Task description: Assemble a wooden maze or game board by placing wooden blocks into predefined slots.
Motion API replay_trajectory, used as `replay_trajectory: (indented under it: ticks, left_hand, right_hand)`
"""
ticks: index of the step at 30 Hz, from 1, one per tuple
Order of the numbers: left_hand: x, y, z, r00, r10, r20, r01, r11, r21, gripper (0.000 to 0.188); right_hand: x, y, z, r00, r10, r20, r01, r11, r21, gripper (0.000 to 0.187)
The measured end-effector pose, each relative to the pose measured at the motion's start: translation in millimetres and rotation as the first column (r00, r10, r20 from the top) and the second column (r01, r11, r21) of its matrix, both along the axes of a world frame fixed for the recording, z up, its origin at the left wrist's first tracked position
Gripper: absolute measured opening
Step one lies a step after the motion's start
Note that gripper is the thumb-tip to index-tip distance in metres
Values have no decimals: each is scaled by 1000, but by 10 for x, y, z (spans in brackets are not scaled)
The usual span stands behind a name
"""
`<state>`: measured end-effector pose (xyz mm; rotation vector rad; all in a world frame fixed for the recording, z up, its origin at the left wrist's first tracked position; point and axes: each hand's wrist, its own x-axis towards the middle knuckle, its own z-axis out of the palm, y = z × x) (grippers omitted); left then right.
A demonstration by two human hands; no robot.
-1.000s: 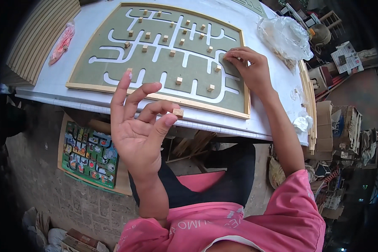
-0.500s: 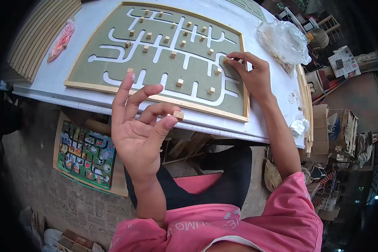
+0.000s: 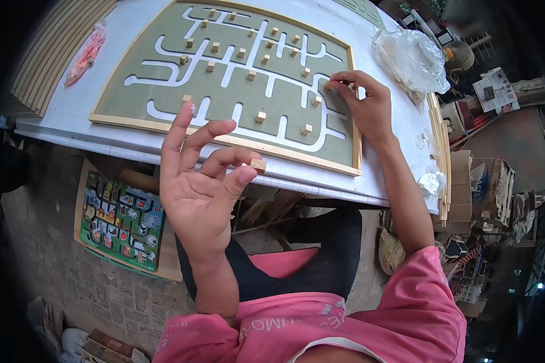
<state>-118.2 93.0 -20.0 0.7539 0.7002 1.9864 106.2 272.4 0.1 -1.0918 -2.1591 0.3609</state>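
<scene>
My left hand is raised before the table's front edge, thumb and index finger pinching a small wooden block, the other fingers spread. At the right side of a grey-green board, my right hand pinches another small wooden block against or just over its surface; the fingers partly cover that block. White curving grooves run through the board, and a pale wooden frame borders it. Several similar blocks, such as one block near the front, stand spaced out between the grooves.
A stack of wooden strips and a pink cloth lie at the left of the white table. On the right are a clear plastic bag and long strips. Below left leans a colourful picture board.
Both hands keep their pinches on the blocks and hardly move. The view has shifted very slightly, with the board appearing a little to the left at its near corner.
</scene>
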Motion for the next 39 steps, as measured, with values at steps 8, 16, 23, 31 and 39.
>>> replay_trajectory:
  ticks: [8,16,23,31,39]
  left_hand:
    - [-12,8,28,1000,-18,-18,18,1000,-5,79]
    - [158,-212,225,977,-210,-36,208,977,-39,59]
    - [629,-1002,-460,856,-511,80,501,780,-374,37]
    - [1081,-1263,-1865,869,-320,378,492,632,-599,28]
    - [1063,-1111,-1963,822,-388,417,568,509,-647,43]
  right_hand:
    - [28,70,-37,994,36,-102,-31,998,58,18]
    - [146,-385,428,887,106,-450,-113,994,12,24]
    - [247,-1589,399,806,139,-575,-99,990,101,27]
    - [-30,-2387,-805,742,148,-653,-323,933,-156,7]
    - [77,-2361,-2342,677,-530,-511,-70,645,-761,32]
